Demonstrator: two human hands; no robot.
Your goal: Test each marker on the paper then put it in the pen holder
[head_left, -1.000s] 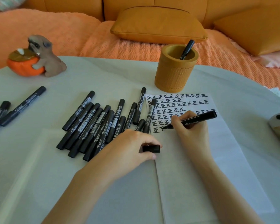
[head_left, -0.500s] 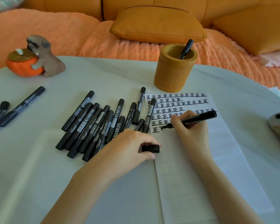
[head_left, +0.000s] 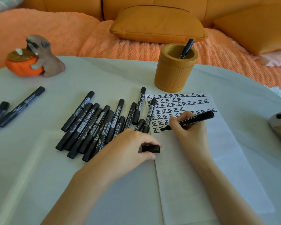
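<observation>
Head view: the right hand pinched 1 marker, its tip on the paper. The left hand gripped the cap just beside. The pen holder stood beyond both. The palm might smear wet ink.
</observation>
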